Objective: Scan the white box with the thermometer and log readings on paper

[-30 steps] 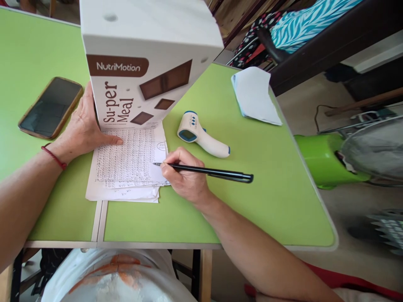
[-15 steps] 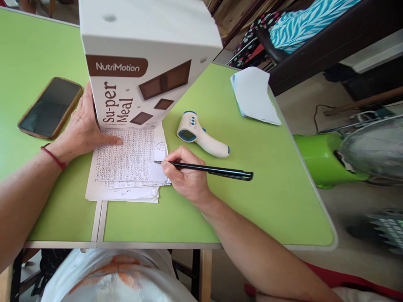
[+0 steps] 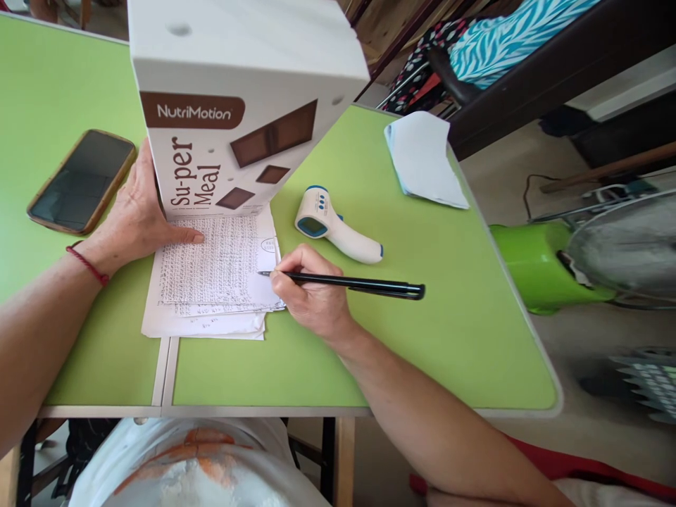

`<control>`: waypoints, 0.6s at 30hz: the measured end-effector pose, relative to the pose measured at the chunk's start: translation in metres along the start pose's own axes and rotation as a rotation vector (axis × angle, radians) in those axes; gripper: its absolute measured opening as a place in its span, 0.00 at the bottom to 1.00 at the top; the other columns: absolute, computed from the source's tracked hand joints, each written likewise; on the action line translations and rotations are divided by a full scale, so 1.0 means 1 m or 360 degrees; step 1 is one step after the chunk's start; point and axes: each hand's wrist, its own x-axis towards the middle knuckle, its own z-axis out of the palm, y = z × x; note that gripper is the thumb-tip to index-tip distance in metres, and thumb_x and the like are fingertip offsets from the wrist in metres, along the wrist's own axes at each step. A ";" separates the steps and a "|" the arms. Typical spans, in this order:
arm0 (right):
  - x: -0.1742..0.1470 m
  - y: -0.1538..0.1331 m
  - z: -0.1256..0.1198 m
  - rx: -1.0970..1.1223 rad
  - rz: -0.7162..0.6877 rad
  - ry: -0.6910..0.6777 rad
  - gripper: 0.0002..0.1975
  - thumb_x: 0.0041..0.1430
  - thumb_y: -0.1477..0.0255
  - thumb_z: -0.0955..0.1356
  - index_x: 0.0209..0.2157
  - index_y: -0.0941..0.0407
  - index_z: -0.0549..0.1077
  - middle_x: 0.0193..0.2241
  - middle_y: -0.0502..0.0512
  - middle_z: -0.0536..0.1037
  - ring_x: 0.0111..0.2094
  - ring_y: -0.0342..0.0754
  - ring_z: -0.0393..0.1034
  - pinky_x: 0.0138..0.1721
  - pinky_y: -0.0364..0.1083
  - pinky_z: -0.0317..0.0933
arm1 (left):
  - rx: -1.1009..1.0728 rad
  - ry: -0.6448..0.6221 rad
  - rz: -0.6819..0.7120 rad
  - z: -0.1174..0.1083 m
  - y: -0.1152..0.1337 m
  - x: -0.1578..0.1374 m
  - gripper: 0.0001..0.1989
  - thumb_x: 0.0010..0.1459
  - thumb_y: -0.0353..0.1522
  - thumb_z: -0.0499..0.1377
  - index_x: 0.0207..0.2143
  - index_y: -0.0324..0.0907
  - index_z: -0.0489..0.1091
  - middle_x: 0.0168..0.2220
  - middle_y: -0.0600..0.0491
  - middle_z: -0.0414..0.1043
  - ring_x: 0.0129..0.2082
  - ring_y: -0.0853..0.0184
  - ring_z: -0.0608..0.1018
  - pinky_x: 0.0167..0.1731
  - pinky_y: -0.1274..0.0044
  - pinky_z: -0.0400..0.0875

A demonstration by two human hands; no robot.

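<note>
A black pen (image 3: 359, 283) is pinched in my right hand (image 3: 311, 289). Its tip points left, at the right side of a sheet densely covered in small handwriting (image 3: 211, 260). Whether the tip touches the paper I cannot tell. My left hand (image 3: 134, 211) lies with its thumb stretched across the sheet's upper left part and its fingers extended along the left side of a white NutriMotion box (image 3: 184, 77). The fingertips are partly hidden by the box, which stands over the top of the papers. More sheets (image 3: 211, 327) stick out underneath the written one.
To the left a phone (image 3: 82, 182) in a brown case lies on the green table (image 3: 448, 338). A white and blue infrared thermometer (image 3: 338, 225) rests right of the papers. Folded white papers (image 3: 427, 158) lie near the far right edge. Beyond it, a green bin-like object (image 3: 543, 267) stands on the floor.
The whole view has shifted very slightly, with things appearing a little further left. Both hands and the pen keep nearly the same place on the papers.
</note>
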 end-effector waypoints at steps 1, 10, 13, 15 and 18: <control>0.000 -0.001 0.000 -0.0009 -0.0018 0.0025 0.08 0.49 0.75 0.65 0.21 0.53 0.61 0.16 0.43 0.65 0.17 0.39 0.57 0.19 0.41 0.54 | 0.0117 -0.0011 0.0042 0.000 0.002 -0.001 0.47 0.25 0.44 0.75 0.50 0.43 0.66 0.49 0.50 0.68 0.66 0.46 0.45 0.66 0.55 0.36; 0.009 0.006 -0.018 -0.0618 -0.0422 0.0099 0.09 0.47 0.82 0.64 0.26 0.53 0.69 0.22 0.49 0.70 0.25 0.45 0.64 0.29 0.46 0.60 | 0.0378 -0.0039 0.0093 -0.002 0.003 -0.003 0.48 0.30 0.49 0.73 0.53 0.40 0.62 0.57 0.48 0.60 0.65 0.46 0.52 0.64 0.57 0.42; 0.009 0.011 -0.024 -0.0934 -0.0450 -0.0047 0.11 0.47 0.84 0.64 0.25 0.54 0.71 0.22 0.51 0.71 0.28 0.48 0.65 0.31 0.48 0.58 | 0.0337 -0.0011 0.0157 -0.003 0.005 -0.004 0.47 0.36 0.49 0.72 0.55 0.40 0.60 0.60 0.48 0.58 0.64 0.48 0.54 0.64 0.58 0.45; 0.007 0.010 -0.026 -0.1076 -0.0474 -0.0135 0.11 0.48 0.83 0.64 0.25 0.54 0.73 0.23 0.52 0.72 0.29 0.49 0.65 0.31 0.49 0.56 | 0.0323 0.0033 0.0210 -0.003 0.005 -0.005 0.46 0.41 0.49 0.71 0.58 0.41 0.57 0.60 0.49 0.58 0.65 0.50 0.54 0.64 0.59 0.47; 0.004 0.008 -0.027 -0.1115 -0.0507 -0.0282 0.11 0.50 0.82 0.64 0.28 0.54 0.76 0.24 0.53 0.73 0.28 0.49 0.64 0.30 0.49 0.54 | 0.0358 0.0100 0.0252 -0.004 0.006 -0.006 0.43 0.46 0.50 0.68 0.59 0.42 0.57 0.60 0.50 0.59 0.64 0.53 0.55 0.63 0.62 0.51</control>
